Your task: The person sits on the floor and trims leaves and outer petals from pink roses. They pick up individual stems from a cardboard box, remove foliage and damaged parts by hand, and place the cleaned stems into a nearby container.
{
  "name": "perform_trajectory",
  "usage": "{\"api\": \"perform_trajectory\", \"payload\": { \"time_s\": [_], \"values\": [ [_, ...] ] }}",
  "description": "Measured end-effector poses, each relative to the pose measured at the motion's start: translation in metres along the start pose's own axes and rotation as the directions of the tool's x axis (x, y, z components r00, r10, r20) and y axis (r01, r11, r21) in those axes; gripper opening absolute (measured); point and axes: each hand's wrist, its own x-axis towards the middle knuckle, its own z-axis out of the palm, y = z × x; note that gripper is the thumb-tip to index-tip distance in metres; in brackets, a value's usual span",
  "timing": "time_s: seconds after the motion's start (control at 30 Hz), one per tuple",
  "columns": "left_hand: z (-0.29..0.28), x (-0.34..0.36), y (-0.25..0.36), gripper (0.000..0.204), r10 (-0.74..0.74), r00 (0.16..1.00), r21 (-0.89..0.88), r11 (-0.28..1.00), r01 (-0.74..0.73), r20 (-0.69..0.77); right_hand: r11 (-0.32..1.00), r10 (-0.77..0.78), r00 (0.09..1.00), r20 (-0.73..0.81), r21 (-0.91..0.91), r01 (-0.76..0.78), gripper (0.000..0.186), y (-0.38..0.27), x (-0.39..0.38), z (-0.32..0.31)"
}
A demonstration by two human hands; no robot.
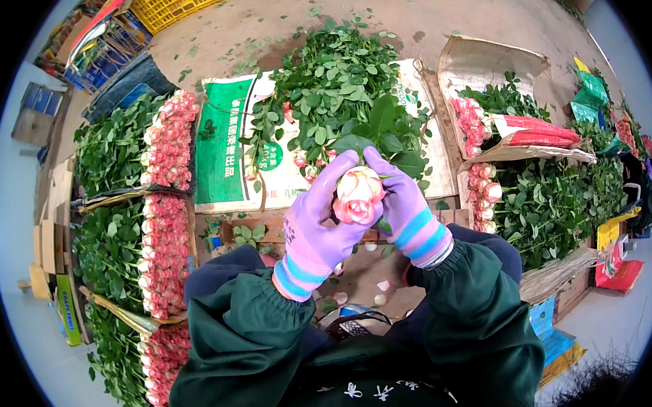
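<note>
A pink and cream rose (359, 195) is held up in front of me, its bloom facing the camera. My left hand (318, 212), in a purple glove with blue cuff stripes, curves round the bloom from the left. From the other side my right hand (404, 204), gloved alike, closes on the same rose. Its green leaves (384, 128) stick out beyond my fingertips, while the stem is mostly hidden. Behind it, a heap of leafy rose stems (338, 75) lies on a white and green sack (223, 153), with a few pink blooms among them.
Stacked rows of pink roses (169, 247) line my left side. To my right are wrapped roses (475, 124) and more leafy bunches (559, 200). A yellow crate (175, 8) stands at the far left. Fallen petals (380, 285) dot the floor between my legs.
</note>
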Motion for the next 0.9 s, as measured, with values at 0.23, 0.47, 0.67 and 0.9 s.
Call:
{"api": "perform_trajectory", "payload": {
  "time_s": [0.23,0.47,0.67,0.9],
  "values": [
    [0.005,0.000,0.004,0.063,0.093,0.996,-0.072,0.993,-0.092,0.006,0.986,-0.095,0.995,-0.006,-0.139,0.094,0.040,-0.009,-0.018,0.005],
    [0.025,-0.007,-0.016,0.070,0.091,0.644,0.362,0.764,-0.534,0.759,0.377,0.064,0.995,-0.071,-0.922,-0.090,0.037,-0.073,-0.019,-0.039],
    [0.029,-0.040,-0.053,0.064,-0.269,0.479,0.500,0.734,-0.460,0.836,-0.669,-0.269,0.960,0.081,-0.733,-0.126,0.042,-0.044,-0.015,-0.169],
    [0.013,-0.054,-0.054,0.050,-0.173,0.576,0.510,0.701,-0.498,0.799,-0.781,-0.225,0.953,0.201,-0.622,-0.053,0.050,-0.035,-0.035,-0.207]
  ]
}}
